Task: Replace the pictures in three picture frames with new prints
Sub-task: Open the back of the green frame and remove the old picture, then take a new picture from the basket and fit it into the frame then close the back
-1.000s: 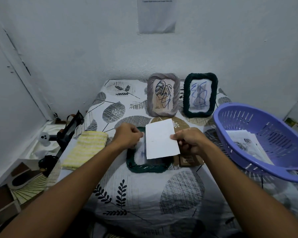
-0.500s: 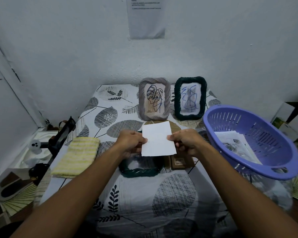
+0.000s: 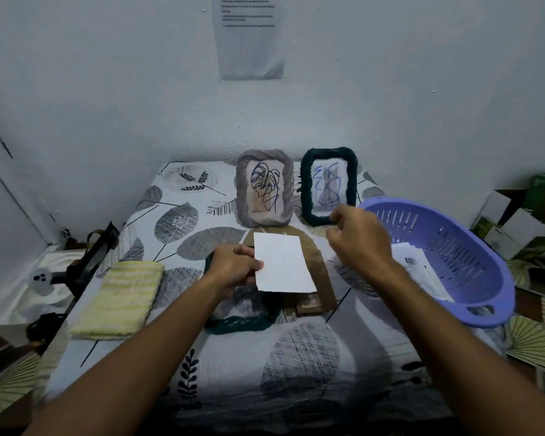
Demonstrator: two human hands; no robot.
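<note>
Your right hand point(image 3: 356, 237) has let go of the white print point(image 3: 282, 267) and lifted toward the purple basket point(image 3: 472, 278), its grip loosely curled, empty. Your left hand point(image 3: 233, 267) alone pinches the print above the desk point(image 3: 299, 366), hiding most of the flat dark green frame point(image 3: 239, 324).

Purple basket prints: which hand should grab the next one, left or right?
Right. The right hand is free and beside the purple basket; the left hand pinches the white print.
</note>
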